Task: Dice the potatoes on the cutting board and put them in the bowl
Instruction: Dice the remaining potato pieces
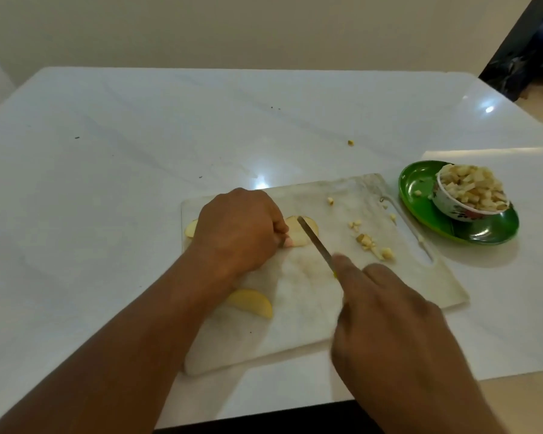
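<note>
White table [138, 136] fills the frame, pale wall behind. Head view: cutting board [295, 308] at centre. Left hand [239, 230], fingers curled, pins a potato slice [298, 234] mid-board. Right hand [389, 324] grips a knife [315, 242], blade on the slice, index finger prob. along the spine. Another slice [254, 302] lower-centre; diced bits [373, 245] to the right. Bowl [452, 206], heaped w/ dice, sits on green plate [483, 230] at right.

No readable text, label, brand, number or sign shows anywhere in the view
</note>
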The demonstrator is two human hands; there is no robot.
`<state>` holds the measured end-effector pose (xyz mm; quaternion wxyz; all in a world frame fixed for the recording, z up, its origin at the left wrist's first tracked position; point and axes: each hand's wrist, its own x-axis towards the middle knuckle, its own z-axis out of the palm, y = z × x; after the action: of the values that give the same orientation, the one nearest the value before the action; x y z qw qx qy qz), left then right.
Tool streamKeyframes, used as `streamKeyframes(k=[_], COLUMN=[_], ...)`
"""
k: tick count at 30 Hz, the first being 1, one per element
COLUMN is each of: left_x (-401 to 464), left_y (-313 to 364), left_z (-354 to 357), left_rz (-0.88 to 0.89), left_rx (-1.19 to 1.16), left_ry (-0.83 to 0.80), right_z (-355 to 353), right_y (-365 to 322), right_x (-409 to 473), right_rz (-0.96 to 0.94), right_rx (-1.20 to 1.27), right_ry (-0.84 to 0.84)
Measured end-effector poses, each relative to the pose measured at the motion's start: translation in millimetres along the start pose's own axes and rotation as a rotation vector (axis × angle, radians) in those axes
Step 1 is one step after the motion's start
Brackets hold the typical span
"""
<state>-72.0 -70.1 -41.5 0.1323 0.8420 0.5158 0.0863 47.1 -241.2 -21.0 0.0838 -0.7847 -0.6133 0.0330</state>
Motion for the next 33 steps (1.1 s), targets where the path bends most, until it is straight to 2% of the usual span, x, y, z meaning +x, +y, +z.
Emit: streamKeyframes(k=[3,8,10,12,15,17,18,26,31,33], left_x=[-1,-1,0,-1,-4,-4,-4,4,5,5], left_y=[1,-1,-2,-2,-1,0,-1,-8,-11,-14], left_z=[-3,-1,0,-1,-3,-4,-3,2,4,3], left_rz=[-0.012,-0.005,0.002,0.027,0.051,0.040,0.030,-0.030,-0.007,0.016], left_rx=[-0.005,-0.026,-0.036,-0.014,0.024,-0.002,-0.028,-0.139,-0.163,-0.178], left_ry=[-0.008,0.010,0.004,-0.001,-0.006,0.009,0.016,0.025,0.032,0.019], right_z=[8,22,19,16,2,6,10,21,15,10], right_y=[-13,-6,-2,4,-7,-16,-19,-13,-8,3], right_x=[29,6,-13,-19,0,16,21,6,-24,-36], right_rz=[-0.071,-0.028,0.028,-0.007,-0.033,-0.078,-0.097,-0.049,0.043,0.015], right_rx=[0.046,0.030,0.036,0.035,0.019,0.086,0.107,0.087,0.074,0.067], right_ry=[0.115,0.001,-0.135,-0.023,0.004,0.129,0.137,-0.028,-0.207,-0.053])
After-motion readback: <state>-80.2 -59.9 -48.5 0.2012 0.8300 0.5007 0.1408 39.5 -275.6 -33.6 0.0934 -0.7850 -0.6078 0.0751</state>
